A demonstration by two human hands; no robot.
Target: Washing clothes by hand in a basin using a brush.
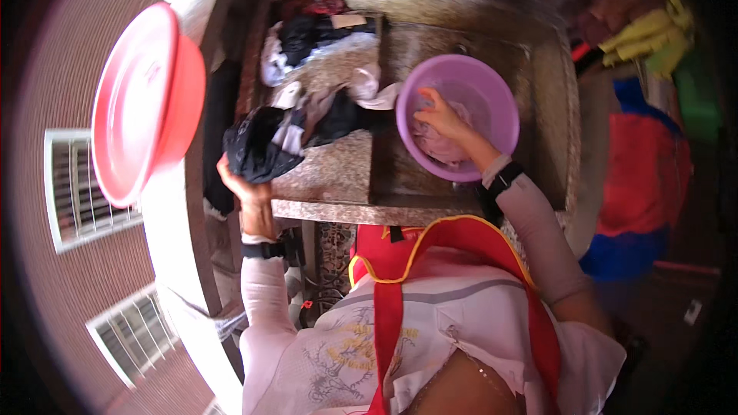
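At the left end of the stone sink counter, my left hand grips a bunched black garment. More dark and pale clothes trail from it across the speckled slab toward the basin. A purple plastic basin sits in the sunken part of the sink, with pale pink cloth in what looks like water. Inside this basin, my right hand hovers at the cloth, thumb and fingers apart, with nothing plainly held between them.
Another clothes pile, black and white, lies on the slab's far left, a tan block on it. A large pink-red basin rests on the white ledge at left. Yellow gloves hang at far right, above a red and blue bag-like item.
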